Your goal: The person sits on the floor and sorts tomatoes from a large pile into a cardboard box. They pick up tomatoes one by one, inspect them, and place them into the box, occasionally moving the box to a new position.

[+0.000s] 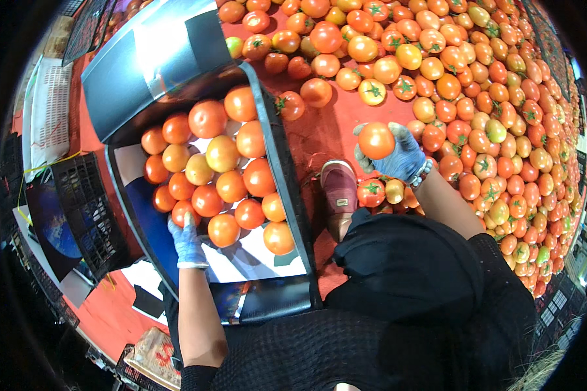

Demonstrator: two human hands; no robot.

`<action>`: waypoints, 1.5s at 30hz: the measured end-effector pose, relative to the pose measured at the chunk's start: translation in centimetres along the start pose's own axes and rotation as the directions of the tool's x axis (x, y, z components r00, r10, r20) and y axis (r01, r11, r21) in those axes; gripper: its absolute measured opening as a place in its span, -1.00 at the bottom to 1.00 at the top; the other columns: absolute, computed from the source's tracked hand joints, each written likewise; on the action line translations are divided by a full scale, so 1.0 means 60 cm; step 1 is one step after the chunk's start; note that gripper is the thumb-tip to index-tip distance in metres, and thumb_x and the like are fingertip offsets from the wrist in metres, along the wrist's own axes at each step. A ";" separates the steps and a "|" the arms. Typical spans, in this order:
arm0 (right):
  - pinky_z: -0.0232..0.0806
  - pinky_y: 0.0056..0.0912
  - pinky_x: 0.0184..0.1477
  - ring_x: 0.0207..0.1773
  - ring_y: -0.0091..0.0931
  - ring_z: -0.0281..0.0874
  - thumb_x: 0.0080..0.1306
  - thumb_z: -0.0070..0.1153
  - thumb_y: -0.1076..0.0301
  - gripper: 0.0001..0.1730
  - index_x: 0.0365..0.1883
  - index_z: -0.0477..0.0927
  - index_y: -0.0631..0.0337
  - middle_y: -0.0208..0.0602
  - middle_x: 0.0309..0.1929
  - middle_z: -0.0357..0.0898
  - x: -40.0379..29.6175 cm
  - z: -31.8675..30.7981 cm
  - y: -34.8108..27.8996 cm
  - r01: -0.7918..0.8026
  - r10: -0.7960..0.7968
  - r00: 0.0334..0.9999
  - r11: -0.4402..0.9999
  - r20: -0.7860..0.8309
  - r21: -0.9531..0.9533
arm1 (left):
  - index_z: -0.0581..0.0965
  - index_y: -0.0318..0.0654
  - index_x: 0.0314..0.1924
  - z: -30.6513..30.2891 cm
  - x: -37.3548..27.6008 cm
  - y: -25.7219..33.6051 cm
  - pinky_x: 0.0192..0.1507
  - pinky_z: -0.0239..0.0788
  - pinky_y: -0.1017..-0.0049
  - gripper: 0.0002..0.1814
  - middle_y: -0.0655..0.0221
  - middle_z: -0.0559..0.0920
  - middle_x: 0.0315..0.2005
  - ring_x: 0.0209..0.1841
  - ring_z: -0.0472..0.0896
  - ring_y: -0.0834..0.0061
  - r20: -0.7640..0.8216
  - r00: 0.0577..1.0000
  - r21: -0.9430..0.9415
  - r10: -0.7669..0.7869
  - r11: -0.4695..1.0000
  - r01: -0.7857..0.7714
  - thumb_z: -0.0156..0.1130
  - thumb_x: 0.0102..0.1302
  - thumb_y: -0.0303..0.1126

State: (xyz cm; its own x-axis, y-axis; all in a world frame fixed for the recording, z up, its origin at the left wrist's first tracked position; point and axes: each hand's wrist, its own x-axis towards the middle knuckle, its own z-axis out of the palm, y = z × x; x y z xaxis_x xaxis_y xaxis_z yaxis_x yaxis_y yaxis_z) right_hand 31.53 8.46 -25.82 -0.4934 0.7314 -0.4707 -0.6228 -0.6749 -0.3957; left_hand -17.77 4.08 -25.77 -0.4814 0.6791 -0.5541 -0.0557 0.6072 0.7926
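Note:
My right hand (402,157), in a blue-and-grey work glove with a beaded bracelet at the wrist, holds an orange-red tomato (376,141) above the red floor. A dark crate (282,161) stands to the left, lined with glossy printed sheets and white paper (244,266). Rows of tomatoes (223,153) cover much of its bottom, leaving white paper bare at the near end. Inside the crate, my gloved left hand (188,244) has its thumb and fingers around a tomato (184,212) at the near left of the rows.
A large heap of loose tomatoes (469,88) spreads across the floor ahead and to my right. One lining flap (122,88) folds out over the crate's far side. To the left stand a black slatted crate (90,210) and a white basket (51,107). My maroon shoe (339,188) is beside the crate.

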 end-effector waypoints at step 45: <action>0.33 -0.09 0.10 0.17 -0.12 0.37 0.04 0.27 0.27 -0.37 0.15 0.47 0.01 -0.14 0.12 0.42 -0.031 -0.066 0.035 -0.271 -0.207 0.962 -0.662 -0.177 -0.699 | 0.37 -0.06 0.14 -0.068 -0.035 -0.035 -0.32 0.51 0.38 -0.54 0.26 0.62 -0.26 -0.35 0.63 0.33 -0.333 0.873 -0.228 -0.357 0.929 0.293 0.31 0.27 -0.36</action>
State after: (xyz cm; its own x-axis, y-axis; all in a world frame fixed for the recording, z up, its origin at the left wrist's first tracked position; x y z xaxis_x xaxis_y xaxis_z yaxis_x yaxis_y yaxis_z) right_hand 33.55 5.31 -28.93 -0.2381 0.8260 -0.5108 0.9703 0.1796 -0.1618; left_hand -20.22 -0.33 -25.22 -0.6915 0.2381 -0.6820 -0.3920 0.6693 0.6312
